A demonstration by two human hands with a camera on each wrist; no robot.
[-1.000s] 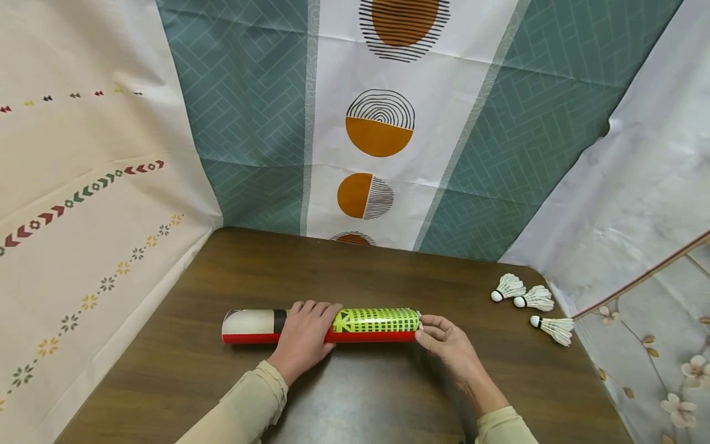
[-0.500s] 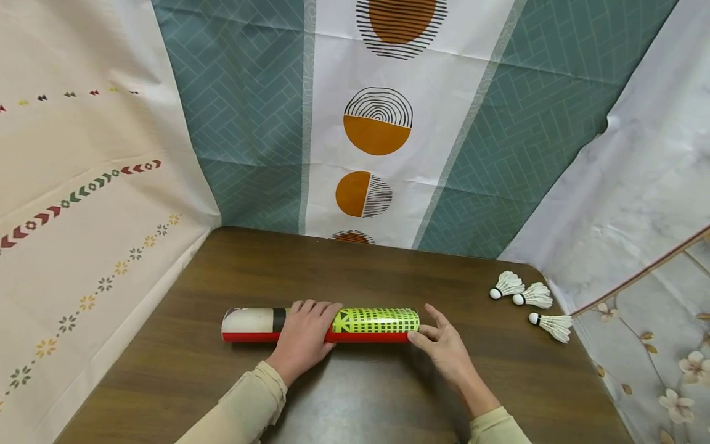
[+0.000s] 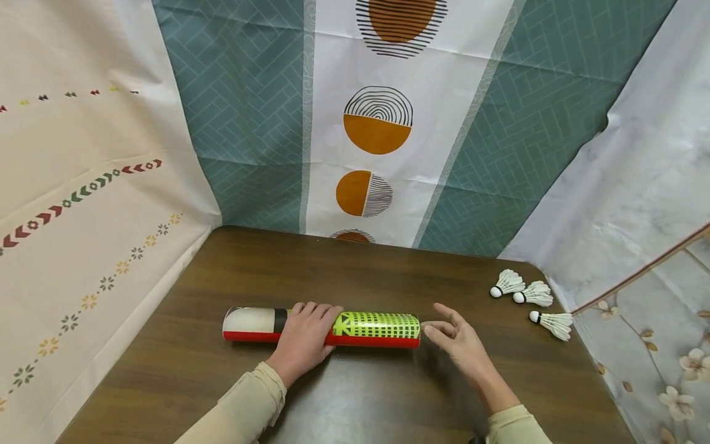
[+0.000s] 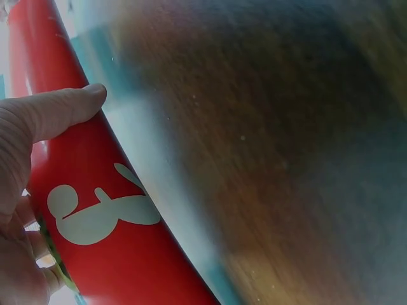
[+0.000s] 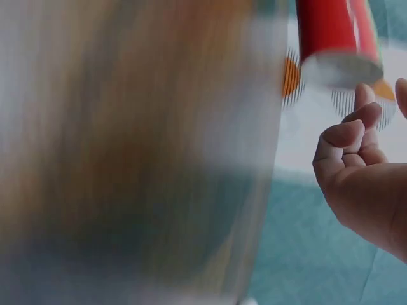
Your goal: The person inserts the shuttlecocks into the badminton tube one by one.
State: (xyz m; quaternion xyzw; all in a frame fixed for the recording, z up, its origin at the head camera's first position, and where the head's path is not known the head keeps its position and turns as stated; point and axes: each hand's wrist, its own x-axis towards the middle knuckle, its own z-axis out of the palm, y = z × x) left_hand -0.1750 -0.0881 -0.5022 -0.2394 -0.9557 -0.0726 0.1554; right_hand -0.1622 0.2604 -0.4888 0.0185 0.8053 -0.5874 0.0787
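Note:
A shuttlecock tube (image 3: 379, 327) in red, yellow-green and white lies lengthwise across the table. My left hand (image 3: 306, 333) grips it round the middle from above; in the left wrist view the thumb (image 4: 70, 108) lies along its red side. Just off the tube's right end is my right hand (image 3: 457, 345), fingers loosely bent and nothing held in them. From the right wrist, the tube's pale end (image 5: 341, 68) shows with a fingertip right at its rim.
Three white feather shuttlecocks (image 3: 507, 283) lie at the table's right edge. The brown wooden table (image 3: 355, 271) is bounded by hanging patterned cloths (image 3: 249, 123) at the back and both sides.
My right hand has drawn back slightly to the right from the tube's end, its fingers loosening. The tube's right end has shifted a little nearer to me. My left hand keeps its hold.

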